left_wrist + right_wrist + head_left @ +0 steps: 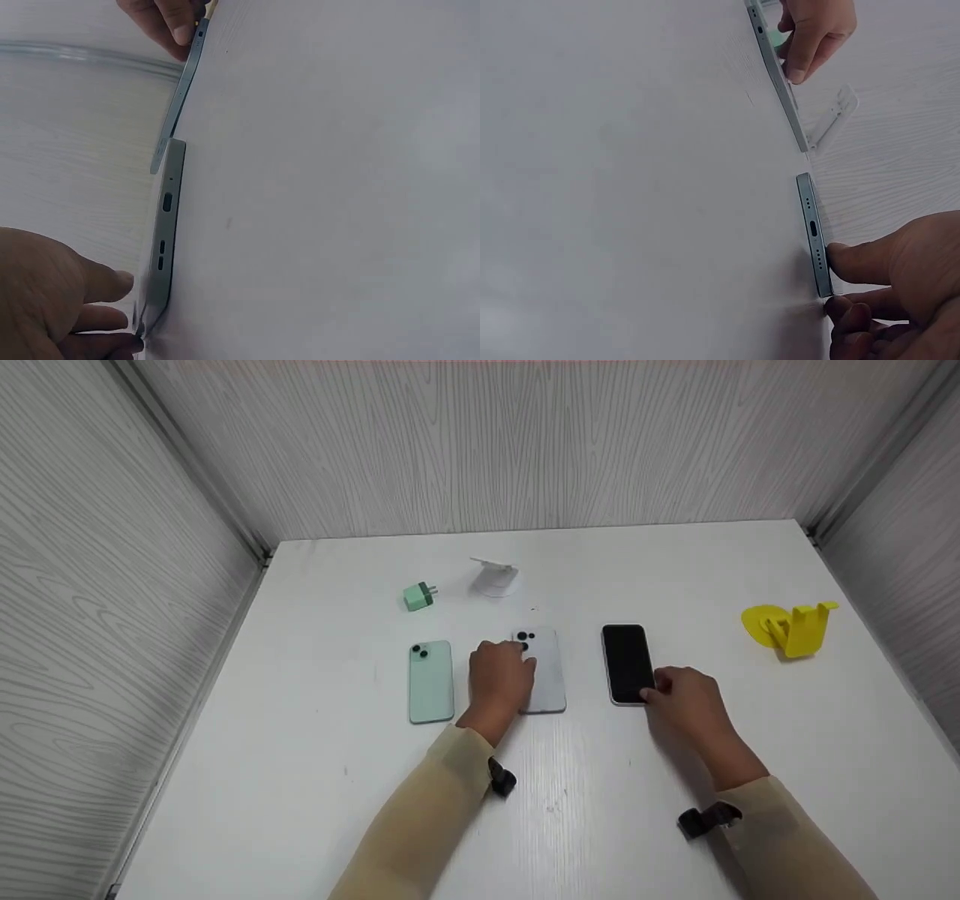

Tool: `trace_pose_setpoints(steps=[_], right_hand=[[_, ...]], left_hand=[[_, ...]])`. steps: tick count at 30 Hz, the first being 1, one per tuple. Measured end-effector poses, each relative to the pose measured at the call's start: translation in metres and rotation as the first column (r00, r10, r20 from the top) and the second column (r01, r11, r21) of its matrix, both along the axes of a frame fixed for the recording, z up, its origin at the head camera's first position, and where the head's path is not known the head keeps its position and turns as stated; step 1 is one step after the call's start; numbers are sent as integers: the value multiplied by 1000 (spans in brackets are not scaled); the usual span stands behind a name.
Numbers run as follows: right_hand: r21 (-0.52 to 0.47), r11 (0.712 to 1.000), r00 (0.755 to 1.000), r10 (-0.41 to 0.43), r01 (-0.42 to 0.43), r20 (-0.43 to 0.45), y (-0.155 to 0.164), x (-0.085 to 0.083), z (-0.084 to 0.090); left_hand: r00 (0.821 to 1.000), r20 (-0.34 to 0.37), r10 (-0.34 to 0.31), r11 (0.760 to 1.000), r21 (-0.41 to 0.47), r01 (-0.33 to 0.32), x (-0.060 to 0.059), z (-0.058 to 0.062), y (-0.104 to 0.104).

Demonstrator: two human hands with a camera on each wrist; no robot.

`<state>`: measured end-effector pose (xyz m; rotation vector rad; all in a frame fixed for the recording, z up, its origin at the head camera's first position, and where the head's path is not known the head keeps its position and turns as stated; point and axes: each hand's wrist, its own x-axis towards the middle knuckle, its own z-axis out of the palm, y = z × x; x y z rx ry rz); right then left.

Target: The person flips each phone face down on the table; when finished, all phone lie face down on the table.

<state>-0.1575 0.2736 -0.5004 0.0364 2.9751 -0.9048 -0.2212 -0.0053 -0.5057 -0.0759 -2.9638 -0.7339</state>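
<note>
Three phones lie side by side on the white table (300, 780): a mint green phone (431, 681), a white phone (546, 675) lying face down, and a black-screen phone (626, 660). My left hand (504, 675) lies over the white phone's left side with its fingers curled on it. In the left wrist view the left hand (112, 300) meets the corner of the white phone (166, 225). My right hand (660, 690) pinches the black-screen phone's near right corner. In the right wrist view the right hand (844, 281) has thumb and fingers on either side of the black-screen phone (814, 232).
A small green charger plug (418, 596) and a white folding stand (495, 574) sit behind the phones. A yellow phone stand (791, 628) is at the right. Grey wood-grain walls (525, 442) close in the table on three sides.
</note>
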Motion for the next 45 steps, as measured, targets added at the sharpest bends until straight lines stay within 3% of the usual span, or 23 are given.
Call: trace_pose_setpoints(steps=[4,8,14,20,24,27,35,45], right_hand=[[-1,1000,999,-7,7,32,0,-1,-1],[-3,1000,999,-7,7,52,0,-2,-2],[-27,999,994,-26,29,103,0,-3,-3],[-31,999,992,-29,33,119,0,-3,-3],[-39,999,995,-15,19,96,-1,-1,-3],[-44,999,998,-3,6,67,-2,0,-3],[-54,999,999,1,1,35,-1,0,-2],[-116,992,996,-41,50,82,-2,-1,-4]], left_hand=[[999,-26,-19,999,-32,18,2,5,12],[991,-4,-135,989,-56,135,4,9,29],[931,89,-355,924,-120,364,8,13,54],[868,147,-474,842,-213,496,11,10,75],[848,168,-503,809,-254,531,11,5,82],[843,182,-506,800,-267,538,10,1,84],[850,150,-506,798,-292,527,8,3,84],[848,132,-513,785,-328,525,8,1,86]])
